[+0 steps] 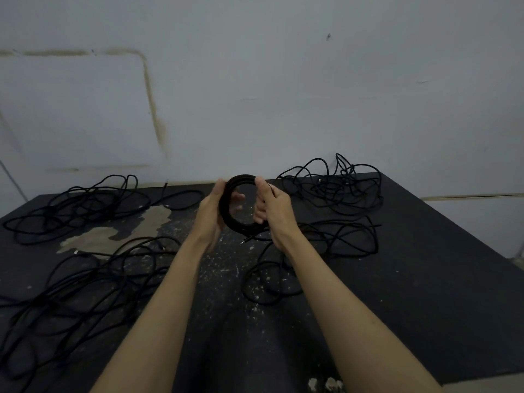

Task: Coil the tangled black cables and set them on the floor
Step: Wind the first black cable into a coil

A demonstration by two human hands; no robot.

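Above the dark mat (425, 279), the left hand (211, 212) and the right hand (273, 211) are both gripping the upright cable coil (231, 219) between them, equally near, while tangled cables (331, 188) are lying beyond.

Dark speckled floor mat (221, 293), worn patch (136, 228); tangled black cables on it: far-left (76, 208), near-left (85, 287), far-right (334, 185), near-right (312, 251).
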